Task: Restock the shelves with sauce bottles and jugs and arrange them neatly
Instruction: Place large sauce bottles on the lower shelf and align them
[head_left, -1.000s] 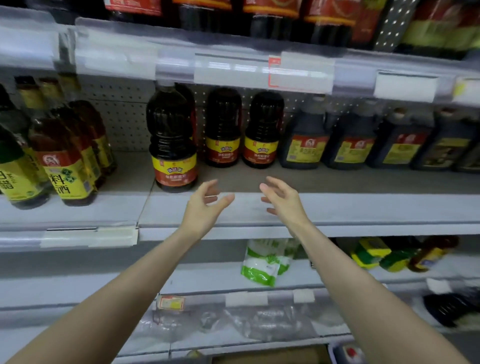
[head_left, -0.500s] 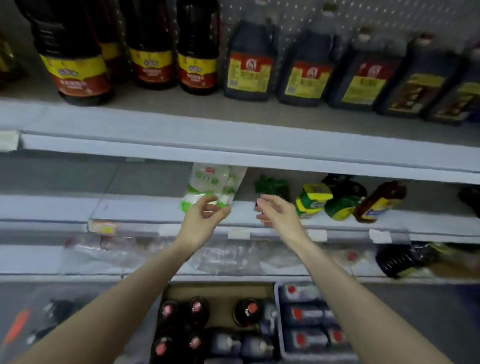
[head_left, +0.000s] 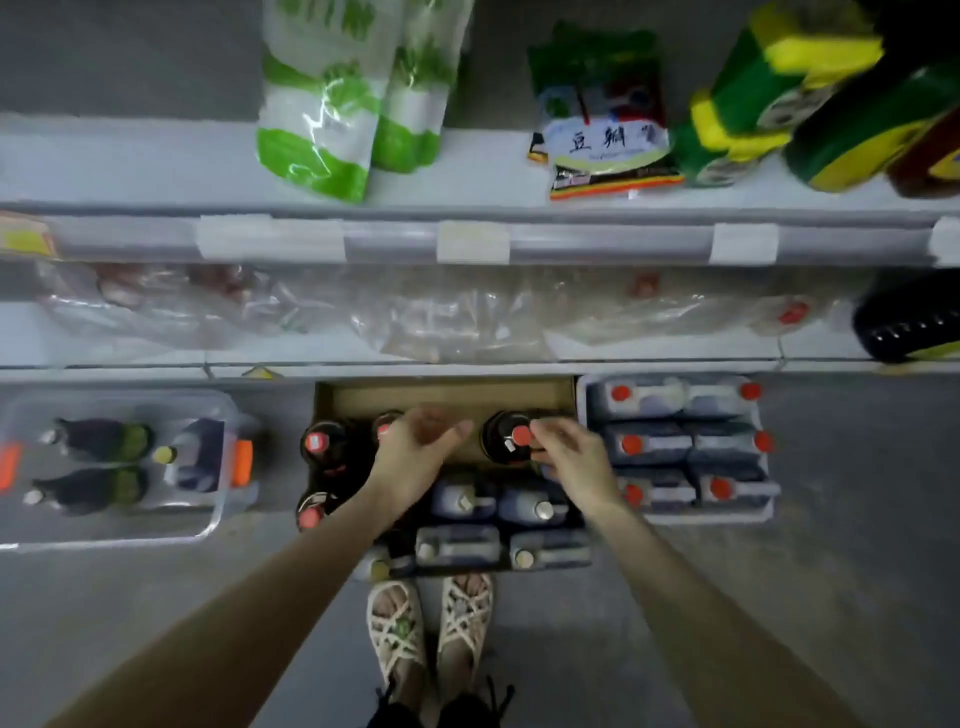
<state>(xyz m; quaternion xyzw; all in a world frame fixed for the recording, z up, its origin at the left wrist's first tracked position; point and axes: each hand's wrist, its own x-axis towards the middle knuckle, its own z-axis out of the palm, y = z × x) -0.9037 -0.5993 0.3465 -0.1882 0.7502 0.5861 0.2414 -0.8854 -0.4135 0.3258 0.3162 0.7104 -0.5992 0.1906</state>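
Bottle, dark with a red cap, stands upright at the back of the box on the floor, and the right hand is right on it! Fingers curl in against the cap's right side, thumb just below, but whether it's a real grip I can't tell. The left hand hovers just beside, to the bottle's left, fingers loosely spread and holding nothing, over a second bottle that is mostly hidden beneath it. More bottles stand along the box's left side. Nearer the feet, jugs fill the front of the box. To the right, touching the box, is a crate packed with red-capped jugs. To the left, apart, a clear tub holds a few dark bottles. Up above, the shelf carries green-and-white bags.
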